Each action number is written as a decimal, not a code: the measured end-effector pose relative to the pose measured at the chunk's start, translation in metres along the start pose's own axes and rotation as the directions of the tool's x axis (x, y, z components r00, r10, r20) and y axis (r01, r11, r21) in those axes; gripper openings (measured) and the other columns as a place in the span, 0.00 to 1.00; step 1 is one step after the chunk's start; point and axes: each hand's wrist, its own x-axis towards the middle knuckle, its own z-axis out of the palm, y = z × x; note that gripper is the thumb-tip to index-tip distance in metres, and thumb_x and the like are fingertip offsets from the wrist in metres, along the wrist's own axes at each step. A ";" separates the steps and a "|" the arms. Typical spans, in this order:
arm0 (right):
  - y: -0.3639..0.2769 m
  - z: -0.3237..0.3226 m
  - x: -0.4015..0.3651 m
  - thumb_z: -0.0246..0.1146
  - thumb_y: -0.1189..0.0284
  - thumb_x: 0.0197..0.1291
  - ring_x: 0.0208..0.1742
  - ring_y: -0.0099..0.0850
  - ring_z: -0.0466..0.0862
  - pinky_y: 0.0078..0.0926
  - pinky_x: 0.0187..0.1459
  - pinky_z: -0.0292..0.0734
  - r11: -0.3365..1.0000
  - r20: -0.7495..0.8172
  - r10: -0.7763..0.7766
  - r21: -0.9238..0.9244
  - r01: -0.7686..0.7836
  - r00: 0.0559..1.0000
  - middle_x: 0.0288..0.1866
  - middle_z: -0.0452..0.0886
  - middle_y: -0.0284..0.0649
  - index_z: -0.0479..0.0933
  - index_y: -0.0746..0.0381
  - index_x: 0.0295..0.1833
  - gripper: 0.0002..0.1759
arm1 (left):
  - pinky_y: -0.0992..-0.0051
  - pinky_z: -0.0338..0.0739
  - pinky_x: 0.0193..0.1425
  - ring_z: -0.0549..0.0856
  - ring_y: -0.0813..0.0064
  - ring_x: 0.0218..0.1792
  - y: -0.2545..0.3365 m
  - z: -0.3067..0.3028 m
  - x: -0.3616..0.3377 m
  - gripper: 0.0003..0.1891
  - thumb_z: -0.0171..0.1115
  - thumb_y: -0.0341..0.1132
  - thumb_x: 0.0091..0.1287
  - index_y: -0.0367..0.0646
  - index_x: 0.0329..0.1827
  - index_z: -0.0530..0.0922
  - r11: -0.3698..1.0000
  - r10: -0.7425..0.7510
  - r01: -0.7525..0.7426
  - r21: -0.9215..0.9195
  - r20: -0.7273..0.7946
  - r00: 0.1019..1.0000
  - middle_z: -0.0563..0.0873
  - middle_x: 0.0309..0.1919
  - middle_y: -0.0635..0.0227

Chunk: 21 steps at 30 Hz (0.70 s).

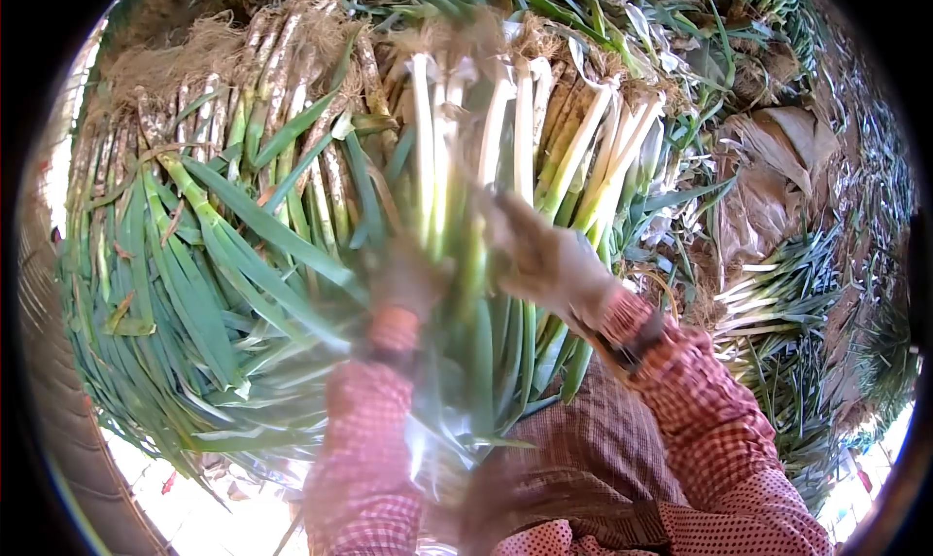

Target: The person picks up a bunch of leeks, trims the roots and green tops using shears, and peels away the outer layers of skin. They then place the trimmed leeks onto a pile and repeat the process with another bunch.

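Observation:
Long green onions with peeled white stems and bushy roots lie before me, their green leaves towards me. My left hand, smeared by motion, is over the lower stems; its fingers do not show clearly. My right hand, in a pale glove, reaches in from the right across the stalks. Its fingers are stretched out and slightly blurred, close beside the white stems. To the right of these, more peeled green onions lean at a slant.
A large pile of unpeeled green onions with brown-stained stems spreads to the left. At the right lies a smaller bunch of peeled onions, below crumpled brown sheeting. Loose leaf scraps lie at the back.

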 end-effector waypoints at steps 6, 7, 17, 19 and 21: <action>-0.003 -0.008 -0.024 0.70 0.63 0.61 0.38 0.38 0.91 0.40 0.54 0.90 0.970 0.107 0.001 -0.243 0.025 0.994 0.47 0.90 0.47 0.52 0.53 0.85 0.51 | 0.52 0.83 0.43 0.89 0.46 0.42 0.021 0.043 -0.044 0.41 0.65 0.73 0.62 0.38 0.54 0.75 0.917 0.393 -0.395 -0.052 -0.050 0.918 0.86 0.38 0.46; -0.026 -0.018 -0.021 0.68 0.62 0.63 0.36 0.37 0.90 0.38 0.48 0.91 0.940 0.172 0.126 -0.336 -0.061 0.977 0.42 0.90 0.44 0.52 0.50 0.85 0.48 | 0.52 0.82 0.42 0.87 0.47 0.42 0.016 0.045 -0.040 0.40 0.55 0.77 0.66 0.42 0.50 0.79 0.884 0.431 -0.438 -0.161 -0.076 0.899 0.86 0.38 0.48; -0.008 -0.015 0.035 0.58 0.70 0.69 0.23 0.29 0.81 0.25 0.25 0.78 0.884 0.110 0.014 -0.465 0.039 0.994 0.32 0.83 0.36 0.58 0.51 0.81 0.36 | 0.49 0.79 0.55 0.86 0.41 0.49 0.010 0.060 0.019 0.27 0.60 0.58 0.74 0.38 0.52 0.79 0.879 -0.160 0.033 -0.475 -0.229 0.960 0.87 0.48 0.47; -0.026 -0.020 0.014 0.58 0.69 0.69 0.25 0.31 0.82 0.27 0.28 0.81 0.909 0.163 0.104 -0.415 -0.028 0.981 0.34 0.84 0.38 0.57 0.52 0.82 0.36 | 0.49 0.80 0.55 0.86 0.39 0.50 0.035 0.029 0.015 0.31 0.63 0.62 0.70 0.37 0.52 0.78 0.910 -0.120 0.099 -0.403 -0.027 0.992 0.87 0.48 0.43; -0.024 -0.025 0.002 0.58 0.69 0.69 0.24 0.30 0.82 0.27 0.27 0.81 0.930 0.105 0.111 -0.362 -0.066 0.988 0.33 0.84 0.38 0.56 0.52 0.82 0.37 | 0.48 0.80 0.57 0.86 0.37 0.54 0.042 0.051 0.010 0.36 0.66 0.65 0.66 0.36 0.53 0.78 0.926 -0.016 -0.027 -0.377 -0.110 0.994 0.86 0.49 0.39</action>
